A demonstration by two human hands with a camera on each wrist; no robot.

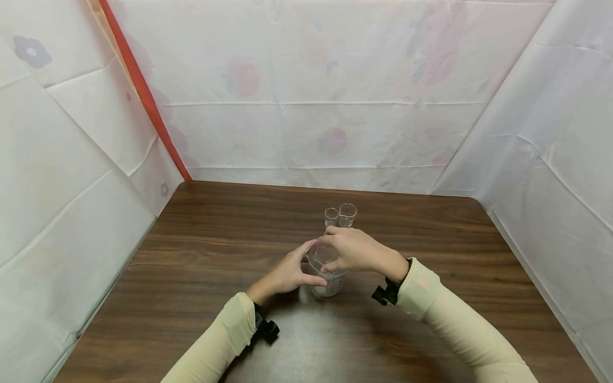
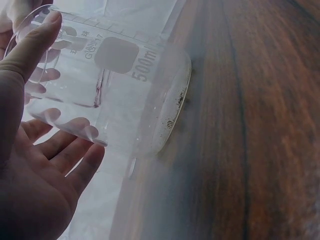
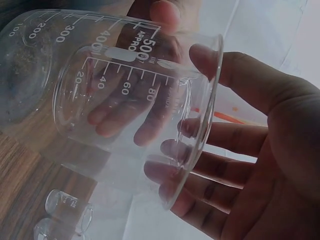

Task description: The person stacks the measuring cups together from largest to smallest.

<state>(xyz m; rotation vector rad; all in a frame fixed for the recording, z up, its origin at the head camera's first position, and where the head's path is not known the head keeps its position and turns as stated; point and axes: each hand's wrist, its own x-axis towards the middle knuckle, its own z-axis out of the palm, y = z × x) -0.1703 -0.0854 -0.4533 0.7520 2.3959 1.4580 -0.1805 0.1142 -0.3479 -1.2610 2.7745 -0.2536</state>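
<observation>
A large clear 500 ml glass beaker (image 1: 333, 287) stands upright on the table, with dark specks near its base in the left wrist view. My left hand (image 1: 289, 272) grips its side, thumb in front and fingers around the far side. Inside it, a smaller beaker (image 3: 117, 95) with marks from 20 to 80 shows through the glass. From above, my right hand (image 1: 359, 251) reaches over the large rim. Its thumb and fingertips pinch the small beaker near the top, partly blurred by the glass. Whether the small beaker touches the bottom I cannot tell.
Two little glass beakers, one smaller (image 1: 331, 216) and one wider (image 1: 348, 211), stand side by side just behind the large one. The dark wood-grain table (image 1: 201, 255) is bounded by white printed sheets (image 1: 297, 133) at the back and both sides.
</observation>
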